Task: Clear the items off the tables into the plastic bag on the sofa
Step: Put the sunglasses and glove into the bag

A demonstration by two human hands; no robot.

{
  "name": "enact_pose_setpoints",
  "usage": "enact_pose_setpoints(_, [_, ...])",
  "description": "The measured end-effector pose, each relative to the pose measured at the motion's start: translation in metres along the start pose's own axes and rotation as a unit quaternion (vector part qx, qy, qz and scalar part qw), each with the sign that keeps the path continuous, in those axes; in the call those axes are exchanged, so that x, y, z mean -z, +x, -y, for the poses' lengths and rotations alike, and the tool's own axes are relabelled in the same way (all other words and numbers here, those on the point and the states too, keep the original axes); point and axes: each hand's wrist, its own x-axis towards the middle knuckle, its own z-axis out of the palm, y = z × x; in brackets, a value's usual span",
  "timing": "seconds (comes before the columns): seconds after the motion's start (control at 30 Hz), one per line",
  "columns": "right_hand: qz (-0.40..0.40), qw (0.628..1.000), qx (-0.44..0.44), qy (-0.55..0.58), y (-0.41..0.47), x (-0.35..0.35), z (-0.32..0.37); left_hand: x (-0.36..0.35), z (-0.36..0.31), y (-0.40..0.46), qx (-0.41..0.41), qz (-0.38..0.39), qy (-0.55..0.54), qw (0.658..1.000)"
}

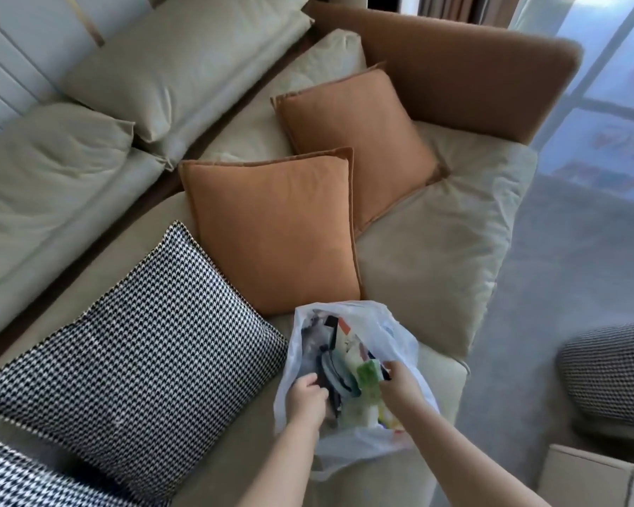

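Plastic bag (pixel 348 382) sits open on the front edge of the sofa (pixel 436 258) seat, stuffed with mixed items. Left hand (pixel 306 397) curls round the bag's left rim; right hand (pixel 399 387) pinches a green packet (pixel 368 384) at its mouth. A houndstooth cushion (pixel 136 345) lies just beside it, two orange cushions (pixel 275 228) behind.

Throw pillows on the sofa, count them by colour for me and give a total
Orange throw pillows: 2
Black-and-white houndstooth throw pillows: 2
Total: 4
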Motion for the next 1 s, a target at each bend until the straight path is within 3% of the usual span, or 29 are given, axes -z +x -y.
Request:
enact_pose_setpoints(0.27, [-0.002, 0.999, 0.000, -0.041, -0.027, 0.021, -0.005, 0.000, -0.006, -0.027, -0.043, 0.001, 0.110, 0.993])
enact_pose_setpoints(0.47, [-0.039, 0.991, 0.077, -0.098, -0.097, 0.043, -0.003, 0.005, -0.015, -0.095, -0.118, 0.061, 0.213, 0.968])
enact_pose_setpoints(0.73, [-0.172, 0.964, 0.113, -0.166, -0.217, 0.056, -0.022, 0.024, -0.012, -0.199, -0.339, 0.083, 0.437, 0.829])
enact_pose_setpoints(0.87, [-0.249, 0.946, 0.103, -0.181, -0.283, 0.046, -0.047, 0.033, 0.011, -0.253, -0.411, 0.087, 0.503, 0.755])
enact_pose_setpoints(1.0, [-0.298, 0.933, 0.076, -0.188, -0.344, 0.034, -0.083, 0.034, 0.045, -0.301, -0.469, 0.084, 0.528, 0.703])
